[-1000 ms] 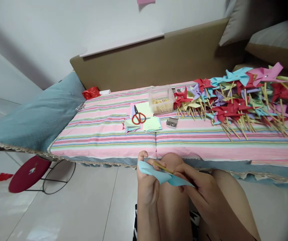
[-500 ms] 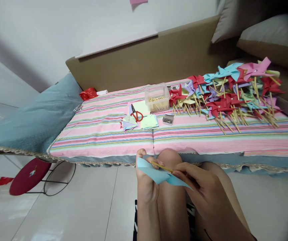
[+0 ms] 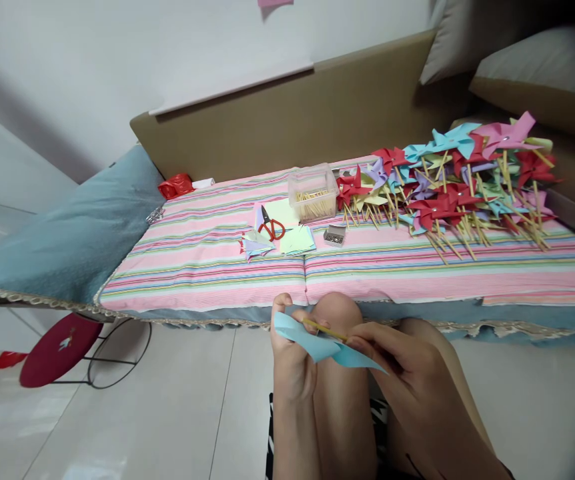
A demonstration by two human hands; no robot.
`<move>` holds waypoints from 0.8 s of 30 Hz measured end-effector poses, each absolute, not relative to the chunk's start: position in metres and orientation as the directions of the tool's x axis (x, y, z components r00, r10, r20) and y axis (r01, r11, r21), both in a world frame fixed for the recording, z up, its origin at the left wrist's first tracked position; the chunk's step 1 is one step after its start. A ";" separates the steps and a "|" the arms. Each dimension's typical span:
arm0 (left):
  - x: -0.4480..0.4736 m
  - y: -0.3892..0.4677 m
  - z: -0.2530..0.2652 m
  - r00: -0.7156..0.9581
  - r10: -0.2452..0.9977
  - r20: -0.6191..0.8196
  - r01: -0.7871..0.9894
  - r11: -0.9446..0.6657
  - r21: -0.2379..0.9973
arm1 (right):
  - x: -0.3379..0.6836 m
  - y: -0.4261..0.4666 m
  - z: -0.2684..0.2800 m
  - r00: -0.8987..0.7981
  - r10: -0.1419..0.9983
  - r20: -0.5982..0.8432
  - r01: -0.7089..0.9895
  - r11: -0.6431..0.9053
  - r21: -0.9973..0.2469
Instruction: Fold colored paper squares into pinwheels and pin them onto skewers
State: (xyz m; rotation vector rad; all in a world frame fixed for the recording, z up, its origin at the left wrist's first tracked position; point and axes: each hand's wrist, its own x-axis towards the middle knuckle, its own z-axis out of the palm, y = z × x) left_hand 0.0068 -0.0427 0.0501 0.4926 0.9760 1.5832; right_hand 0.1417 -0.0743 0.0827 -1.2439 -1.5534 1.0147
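Observation:
A light blue paper pinwheel is held over my knees, its folded blades reaching toward the right. My left hand grips it from beneath and behind, with the thumb up at its left end. A thin wooden stick lies across the back of the paper. My right hand pinches the stick's right end, close to the paper; its fingertips are partly hidden. Where stick and paper meet is too small to make out.
On the striped sofa cover lie red-handled scissors, paper sheets, cut paper pieces, a small box of metal pins and a clear box of sticks. Finished pinwheels pile up at right. A red stool stands left.
Both hands keep their hold on the pinwheel and stick, with hardly any movement. The whole view has shifted slightly.

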 end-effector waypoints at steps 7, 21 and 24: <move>0.008 -0.045 0.055 -0.263 0.949 -0.172 -0.614 -0.028 0.789 | 0.139 -0.074 0.081 -0.090 0.981 0.175 0.276 0.193 -0.942; 0.005 -0.048 0.049 -0.246 0.954 -0.174 -0.558 0.007 0.830 | 0.140 -0.072 0.080 -0.066 0.948 0.312 0.373 0.314 -0.873; 0.004 -0.048 0.046 -0.259 0.944 -0.202 -0.539 0.032 0.842 | 0.139 -0.071 0.078 -0.080 0.952 0.296 0.338 0.305 -0.890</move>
